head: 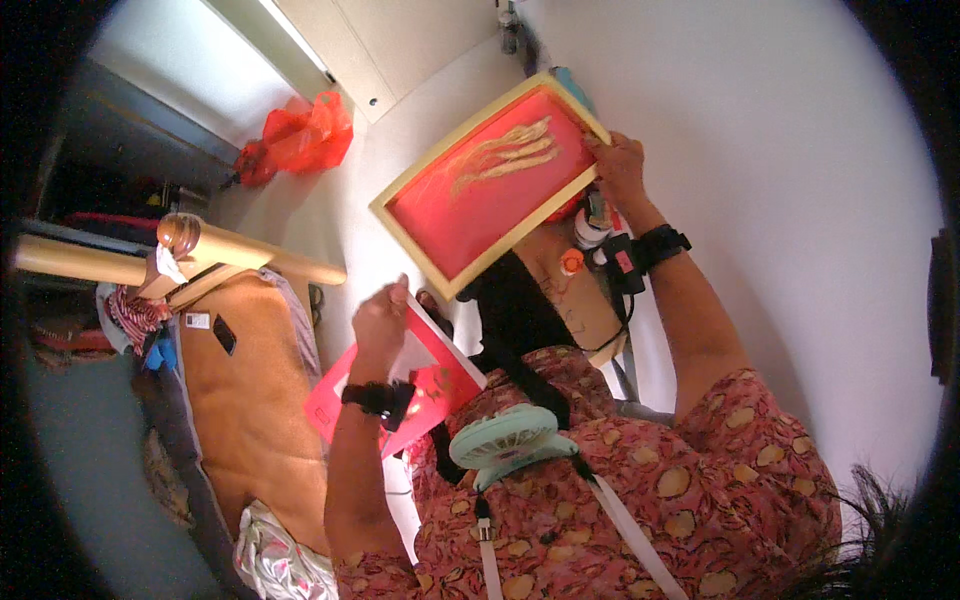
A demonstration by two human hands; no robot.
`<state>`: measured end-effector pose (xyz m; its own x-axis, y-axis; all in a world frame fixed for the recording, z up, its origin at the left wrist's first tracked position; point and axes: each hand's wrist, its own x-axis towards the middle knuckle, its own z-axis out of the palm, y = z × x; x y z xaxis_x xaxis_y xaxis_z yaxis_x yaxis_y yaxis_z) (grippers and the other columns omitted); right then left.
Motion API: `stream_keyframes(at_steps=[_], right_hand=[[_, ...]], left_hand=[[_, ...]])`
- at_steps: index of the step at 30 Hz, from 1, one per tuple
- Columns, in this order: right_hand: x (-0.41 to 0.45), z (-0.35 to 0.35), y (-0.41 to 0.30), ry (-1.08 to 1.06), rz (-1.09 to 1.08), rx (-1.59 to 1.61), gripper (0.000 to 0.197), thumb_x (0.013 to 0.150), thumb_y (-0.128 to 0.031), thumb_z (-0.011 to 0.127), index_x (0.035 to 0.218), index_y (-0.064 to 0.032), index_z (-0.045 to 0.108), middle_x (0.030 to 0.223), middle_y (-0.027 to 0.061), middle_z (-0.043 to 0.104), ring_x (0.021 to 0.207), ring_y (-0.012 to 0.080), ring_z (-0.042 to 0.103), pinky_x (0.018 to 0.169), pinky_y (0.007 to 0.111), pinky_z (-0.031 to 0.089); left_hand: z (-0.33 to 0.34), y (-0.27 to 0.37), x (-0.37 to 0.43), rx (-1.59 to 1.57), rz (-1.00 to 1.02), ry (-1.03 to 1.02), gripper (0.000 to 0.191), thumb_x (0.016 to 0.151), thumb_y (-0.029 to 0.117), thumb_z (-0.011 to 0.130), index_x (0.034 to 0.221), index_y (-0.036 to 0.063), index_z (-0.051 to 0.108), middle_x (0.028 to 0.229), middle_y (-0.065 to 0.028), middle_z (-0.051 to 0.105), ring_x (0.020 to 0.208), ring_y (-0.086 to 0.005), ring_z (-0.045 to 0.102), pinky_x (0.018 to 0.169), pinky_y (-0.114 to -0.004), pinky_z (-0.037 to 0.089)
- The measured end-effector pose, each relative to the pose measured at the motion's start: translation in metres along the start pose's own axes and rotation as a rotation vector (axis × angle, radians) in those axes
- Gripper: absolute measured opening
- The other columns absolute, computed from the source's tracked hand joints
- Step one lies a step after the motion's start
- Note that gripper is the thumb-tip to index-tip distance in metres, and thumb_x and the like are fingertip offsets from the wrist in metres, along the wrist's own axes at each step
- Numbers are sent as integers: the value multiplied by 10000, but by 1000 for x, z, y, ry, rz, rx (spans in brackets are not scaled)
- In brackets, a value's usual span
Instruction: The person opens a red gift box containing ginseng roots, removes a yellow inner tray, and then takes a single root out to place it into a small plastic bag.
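My right hand is raised, its fingers closed on the upper right corner of a shallow rectangular frame with a pale yellow rim. Inside the frame is a red panel with several golden strands across it. Lower and to the left, my left hand grips the top edge of a red and white printed sheet or folder, which hangs partly behind my forearm. The two hands are apart. A pale green portable fan hangs on a lanyard at my chest.
Behind the frame stands a small wooden table bearing a white jar, an orange-capped item and a black device with a cable. To the left are a bed with an orange mat, a phone, a wooden bedpost and a red plastic bag.
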<state>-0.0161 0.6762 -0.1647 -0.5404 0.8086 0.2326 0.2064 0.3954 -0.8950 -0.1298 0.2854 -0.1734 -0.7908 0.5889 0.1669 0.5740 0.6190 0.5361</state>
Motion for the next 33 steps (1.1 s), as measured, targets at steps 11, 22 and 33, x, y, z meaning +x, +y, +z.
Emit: stream_keyframes(at_steps=[11,22,33], right_hand=[[15,7,11,139,-454,-297,251,870,-254,558,874,-17,639,671,76,580,573,198,542,517,331,433],[-7,18,-54,85,-158,88,385,848,-355,576,1008,-6,606,854,210,640,756,373,610,713,447,472],[-39,15,-84,57,-65,336,371,835,-269,611,1076,12,581,780,156,638,678,258,601,654,383,468]], left_hand=[[-71,-2,19,-370,-225,96,623,956,475,349,746,-62,587,479,-90,406,458,-183,416,510,-362,378],[-66,60,9,-542,-54,69,500,944,418,409,952,-54,575,634,-11,474,515,-77,408,463,-248,337],[-62,54,5,-762,-224,-23,285,896,206,497,846,-38,637,664,-86,573,520,-106,510,465,-267,396]])
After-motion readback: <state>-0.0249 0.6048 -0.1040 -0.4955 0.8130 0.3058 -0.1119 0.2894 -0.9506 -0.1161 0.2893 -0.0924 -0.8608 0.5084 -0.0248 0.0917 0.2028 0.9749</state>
